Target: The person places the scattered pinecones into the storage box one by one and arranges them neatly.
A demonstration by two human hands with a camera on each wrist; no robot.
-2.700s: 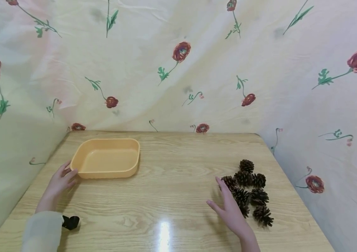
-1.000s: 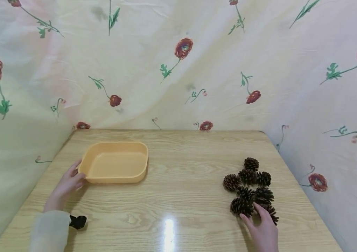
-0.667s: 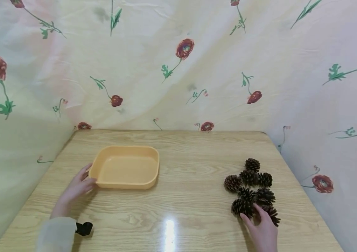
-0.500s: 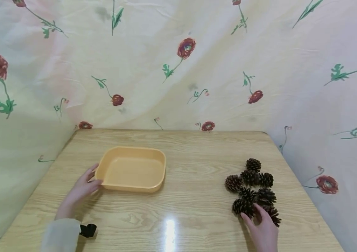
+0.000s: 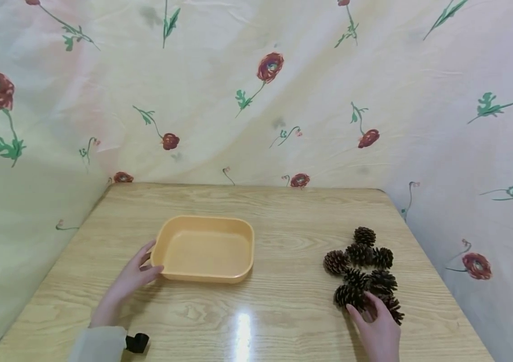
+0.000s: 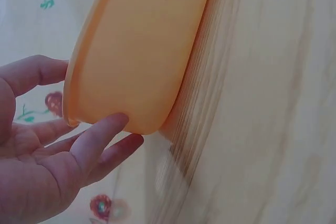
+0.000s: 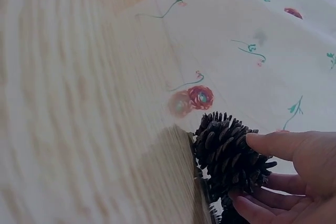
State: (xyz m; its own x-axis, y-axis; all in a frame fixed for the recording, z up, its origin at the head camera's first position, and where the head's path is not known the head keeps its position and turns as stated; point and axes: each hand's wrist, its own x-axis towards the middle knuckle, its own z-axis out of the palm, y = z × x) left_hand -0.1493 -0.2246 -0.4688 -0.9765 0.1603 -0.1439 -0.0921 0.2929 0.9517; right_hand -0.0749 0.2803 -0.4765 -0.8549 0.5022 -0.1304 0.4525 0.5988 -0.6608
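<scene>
A shallow yellow-orange plastic tray (image 5: 202, 251) stands on the wooden table, left of the middle. My left hand (image 5: 135, 275) holds its near left corner, thumb at the front wall and fingers along the left side. In the left wrist view the fingers of that hand (image 6: 58, 150) touch the tray's wall (image 6: 136, 51) and rim. On the right, my right hand (image 5: 379, 329) pinches a dark brown pine cone (image 5: 348, 296) at the front of a cluster. Seen in the right wrist view, the thumb lies on the upper side of this pine cone (image 7: 226, 150), with fingers below.
Several other pine cones (image 5: 360, 254) lie close together behind and beside the right hand. A flowered cloth (image 5: 220, 100) hangs behind the table (image 5: 283, 241) and along both sides. A black piece (image 5: 137, 343) sticks out at the left sleeve's cuff.
My left hand has slid the tray right and nearer to me. My right hand has gone from the cluster's left side to the front pine cone, then stayed nearly still over the last second.
</scene>
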